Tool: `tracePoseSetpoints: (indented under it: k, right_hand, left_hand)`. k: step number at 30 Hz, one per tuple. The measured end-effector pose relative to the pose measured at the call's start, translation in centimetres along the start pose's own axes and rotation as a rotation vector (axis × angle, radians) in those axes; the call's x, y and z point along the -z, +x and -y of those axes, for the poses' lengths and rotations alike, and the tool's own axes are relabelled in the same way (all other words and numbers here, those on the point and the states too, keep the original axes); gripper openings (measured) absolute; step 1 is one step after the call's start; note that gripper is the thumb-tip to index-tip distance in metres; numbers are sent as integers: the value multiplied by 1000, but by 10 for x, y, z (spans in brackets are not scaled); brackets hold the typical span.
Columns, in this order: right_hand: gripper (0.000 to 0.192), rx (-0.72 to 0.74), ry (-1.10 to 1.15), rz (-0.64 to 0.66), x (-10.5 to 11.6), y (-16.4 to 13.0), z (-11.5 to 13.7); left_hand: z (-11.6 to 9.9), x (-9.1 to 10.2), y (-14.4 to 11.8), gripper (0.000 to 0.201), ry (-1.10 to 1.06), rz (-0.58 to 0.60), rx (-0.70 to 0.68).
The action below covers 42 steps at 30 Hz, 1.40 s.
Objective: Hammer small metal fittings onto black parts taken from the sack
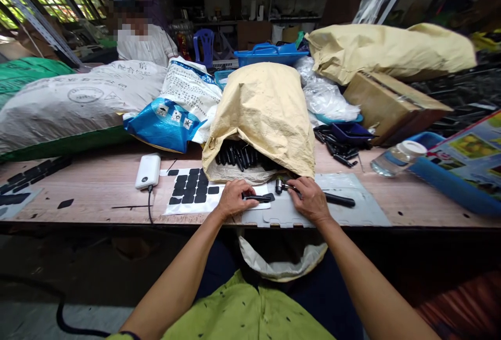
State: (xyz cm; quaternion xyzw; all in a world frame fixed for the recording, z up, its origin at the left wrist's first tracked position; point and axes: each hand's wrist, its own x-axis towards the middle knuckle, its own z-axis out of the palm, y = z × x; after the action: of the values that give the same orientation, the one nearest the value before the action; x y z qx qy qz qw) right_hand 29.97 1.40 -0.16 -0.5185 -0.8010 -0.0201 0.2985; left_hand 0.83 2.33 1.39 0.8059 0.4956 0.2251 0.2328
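Head view: inside of the yellow sack (264,105) mostly hidden; only a heap of black pieces (238,155) can be made out at its dark mouth, count can't be told. Middle of the hammer (340,200) is covered by the right hand (311,200). One end of the slim black piece (257,199) is masked by the left hand (235,198); its finer details are too small to be read. Lower sack (282,271) is lost in shadow under the table (94,201). Patterned carton (479,149) is cut off at right.

Slim black piece: narrow, straight, slightly glossy, lying roughly sideways above the table's front edge, just before the sack mouth; pinched between left thumb and fingers. Hammer: small metal head, thick black grip; held by the right hand, fingers closed around the shaft, over a grey board (364,209). Black squares (190,186) are set in rows on a white sheet (168,208), left of the left hand.
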Motion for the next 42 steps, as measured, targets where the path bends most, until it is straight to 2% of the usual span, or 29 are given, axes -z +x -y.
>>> tracePoseSetpoints:
  k: [5,9,16,22,27,32,37,42]
  right_hand:
    - [20,36,1,-2,-2,0,-2]
    - [23,87,38,31,8,1,3]
    - [29,40,161,20,30,7,51]
    - [28,-2,178,47,23,4,88]
    - [30,-7,180,-18,16,7,106]
    - [27,25,99,78,10,10,106]
    - [29,-34,138,-34,19,10,97]
    - [29,3,127,41,18,-1,94]
  left_hand:
    - [0,1,0,26,0,18,-6]
    - [1,1,0,24,5,18,-13]
    - [3,0,1,23,-3,24,-18]
    - [3,-2,0,20,-46,-1,5]
    - [6,-2,1,21,-70,-21,-15]
    - [10,-4,3,22,-70,-14,-23]
    - [9,-4,3,18,-115,-24,-2]
    - [8,-4,2,16,-103,-24,6]
